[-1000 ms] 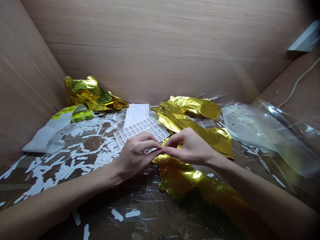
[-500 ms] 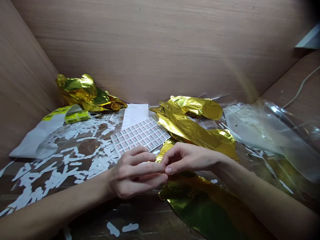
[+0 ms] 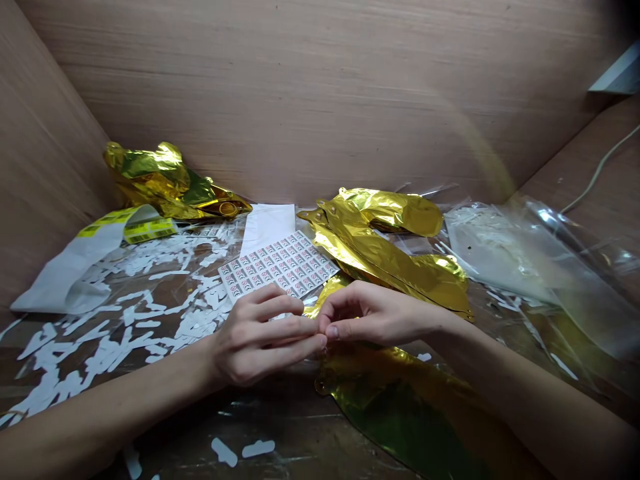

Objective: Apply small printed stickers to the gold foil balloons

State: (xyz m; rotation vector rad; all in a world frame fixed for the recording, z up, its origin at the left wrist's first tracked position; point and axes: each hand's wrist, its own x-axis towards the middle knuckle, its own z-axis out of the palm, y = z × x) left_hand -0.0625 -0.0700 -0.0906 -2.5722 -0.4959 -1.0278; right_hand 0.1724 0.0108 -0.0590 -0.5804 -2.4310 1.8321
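Observation:
My left hand (image 3: 267, 340) and my right hand (image 3: 370, 313) meet at the middle of the table, fingertips touching. Both are closed in a pinch, and whatever sits between the fingers is too small or hidden to make out. Just below the fingertips lies a gold foil balloon (image 3: 400, 407), flat, its tabbed end close under my hands and its far part running beneath my right forearm. Behind my hands is a sheet of small printed stickers (image 3: 280, 263), with more gold foil balloons (image 3: 370, 247) stacked to its right.
Loose white paper tabs (image 3: 125, 333) litter the left side. A strip with yellow labels (image 3: 75, 273) and crumpled gold foil (image 3: 165, 180) lie at the back left. White paper (image 3: 270, 223) rests behind the stickers. Clear plastic bags (image 3: 565, 267) lie right. Wooden panels (image 3: 300, 100) enclose the table.
The whole view has shifted slightly, so things sit a little further left and up. My hands keep almost the same pinch, fingertips together.

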